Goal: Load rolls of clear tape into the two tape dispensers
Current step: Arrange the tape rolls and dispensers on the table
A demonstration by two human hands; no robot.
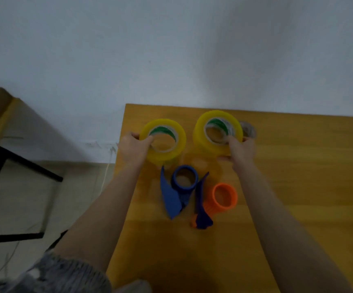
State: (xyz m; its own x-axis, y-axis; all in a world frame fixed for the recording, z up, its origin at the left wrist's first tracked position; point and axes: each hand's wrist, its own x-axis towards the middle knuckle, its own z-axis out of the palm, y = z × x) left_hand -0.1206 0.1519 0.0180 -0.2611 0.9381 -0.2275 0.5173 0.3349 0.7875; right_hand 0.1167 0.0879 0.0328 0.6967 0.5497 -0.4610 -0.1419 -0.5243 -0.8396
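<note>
Each hand grips one roll: left hand [132,148] on the left roll [163,140], right hand [240,150] on the right roll [218,133]. Both dispensers, blue [178,188] and orange [215,203], lie just below the hands, seemingly empty. Next, a roll must go onto a dispenser's hub.

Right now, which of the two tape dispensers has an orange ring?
The dispenser on the right: its ring is orange, while the left dispenser is entirely blue.

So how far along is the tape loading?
Nothing looks loaded: the blue dispenser and orange dispenser lie empty on the table. In hand: the left hand grips the left tape roll, the right hand grips the right tape roll. Left to do: fit one roll onto each dispenser.
</note>
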